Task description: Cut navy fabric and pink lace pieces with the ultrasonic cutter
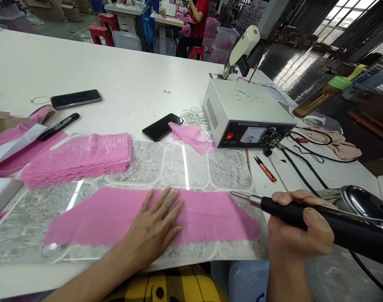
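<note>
My left hand (153,226) lies flat, fingers spread, on a pink lace strip (93,218) spread over a clear plate (185,167) on the white table. My right hand (300,235) grips a black cutting wand (330,222); its metal tip (242,196) touches the strip's upper right edge. A stack of pink lace pieces (78,157) sits behind the strip to the left.
A white control box (242,113) with a cable stands at the right, orange snips (265,168) beside it. Two phones (161,126) (75,98), a black marker (58,126), rubber bands (196,115) and pink scraps (193,136) lie around. A person in red sits far back.
</note>
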`<state>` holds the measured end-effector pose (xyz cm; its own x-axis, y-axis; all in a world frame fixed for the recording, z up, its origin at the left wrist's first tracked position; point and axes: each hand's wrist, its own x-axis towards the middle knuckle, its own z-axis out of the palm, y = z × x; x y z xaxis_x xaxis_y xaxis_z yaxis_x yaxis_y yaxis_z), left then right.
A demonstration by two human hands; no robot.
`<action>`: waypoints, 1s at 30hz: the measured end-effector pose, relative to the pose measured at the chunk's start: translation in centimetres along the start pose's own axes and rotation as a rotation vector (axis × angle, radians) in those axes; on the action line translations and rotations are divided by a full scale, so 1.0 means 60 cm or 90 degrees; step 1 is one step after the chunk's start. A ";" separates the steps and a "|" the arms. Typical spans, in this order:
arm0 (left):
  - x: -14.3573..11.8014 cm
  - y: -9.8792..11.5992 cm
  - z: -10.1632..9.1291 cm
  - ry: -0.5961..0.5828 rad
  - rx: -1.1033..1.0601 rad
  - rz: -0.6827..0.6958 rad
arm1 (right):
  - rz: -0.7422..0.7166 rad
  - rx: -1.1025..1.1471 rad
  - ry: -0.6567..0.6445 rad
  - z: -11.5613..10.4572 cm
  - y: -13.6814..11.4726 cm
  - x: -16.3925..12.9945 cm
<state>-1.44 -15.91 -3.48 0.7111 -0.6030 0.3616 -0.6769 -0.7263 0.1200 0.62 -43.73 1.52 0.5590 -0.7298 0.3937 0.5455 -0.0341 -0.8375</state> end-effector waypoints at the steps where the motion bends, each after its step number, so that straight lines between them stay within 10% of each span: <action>1: 0.000 0.000 0.000 0.003 0.001 0.001 | 0.001 -0.002 -0.007 -0.004 0.001 0.000; 30: 0.001 -0.001 0.002 -0.002 0.007 0.000 | 0.019 -0.050 -0.010 -0.038 -0.026 -0.002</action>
<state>-1.31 -15.93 -3.54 0.7115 -0.6042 0.3588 -0.6749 -0.7298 0.1093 -1.71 -45.15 1.90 0.5845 -0.7203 0.3736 0.4776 -0.0668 -0.8760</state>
